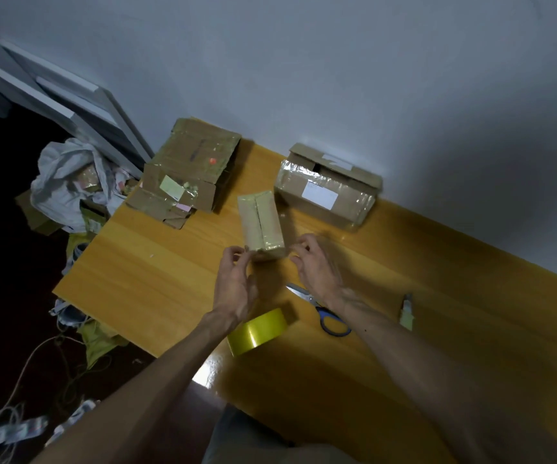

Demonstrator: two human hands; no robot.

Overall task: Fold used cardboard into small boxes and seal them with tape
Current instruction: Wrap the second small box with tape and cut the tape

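**Sealing step in hand: both hands working at the near end of the small box**

The small tan cardboard box wrapped in glossy tape (261, 226) is lying on the yellow wooden counter (156, 272), directly beyond both hands and running lengthwise away from them. A seam is showing along its top face.

The left hand (233, 283) is sitting at the box's near-left corner with its fingers half curled and their tips meeting the corner. It is not wrapping round the box, and whether it is pinching a tape edge cannot be told. The right hand (315, 262) is blurring at the near-right corner with its fingers curled inward. Contact and grip there cannot be told either.

The roll of yellow clear packing tape (257, 331) is standing on edge just behind the left wrist, between the two forearms. The blue-handled scissors (324, 313) are lying partly under the right wrist. A slim utility knife (407, 309) is lying well to the outside of the right forearm.

Judgement: the folding of this box appears finished, and the work is looking like the pressing down or checking of tape at the near end.

- The next move is likely calling for one hand to steady the box.
- The other would be smoothing the end, or reaching back for the roll if the end needs another strip.

Further stock is waiting. The stack of flattened brown cardboard (186, 172) is lying beyond the left hand, and a larger taped brown carton with a white label (327, 189) is standing beyond the right hand.
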